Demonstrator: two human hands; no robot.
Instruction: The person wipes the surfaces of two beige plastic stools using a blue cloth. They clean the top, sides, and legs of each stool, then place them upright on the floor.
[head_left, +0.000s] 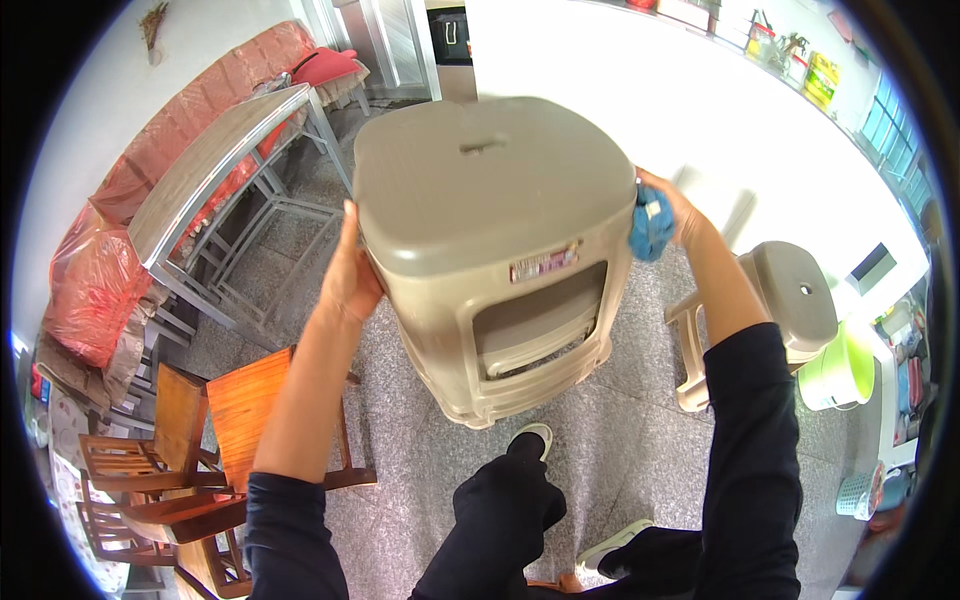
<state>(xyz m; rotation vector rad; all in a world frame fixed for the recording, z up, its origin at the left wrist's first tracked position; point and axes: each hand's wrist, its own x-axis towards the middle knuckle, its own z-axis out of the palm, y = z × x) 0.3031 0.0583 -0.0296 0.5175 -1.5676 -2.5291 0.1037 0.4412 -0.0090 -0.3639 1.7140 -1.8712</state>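
Observation:
A stack of beige plastic stools (495, 187) with a grey-brown top and a printed sticker is held out in front of me. My left hand (352, 277) presses against the stack's left side, below the top's edge. On the opposite side my right hand (667, 206) grips the stack, with a crumpled blue cloth (651, 225) between that hand and the stool. The fingers behind the stack are partly hidden. A similar stool (796, 292) stands on the floor beyond my right forearm.
At the left are a metal-framed table (217, 161), a plastic-covered sofa (105, 277) and wooden chairs (251, 412). A light green bucket (836, 371) and a blue basket (860, 491) are at the right. A white counter wall (660, 97) rises ahead.

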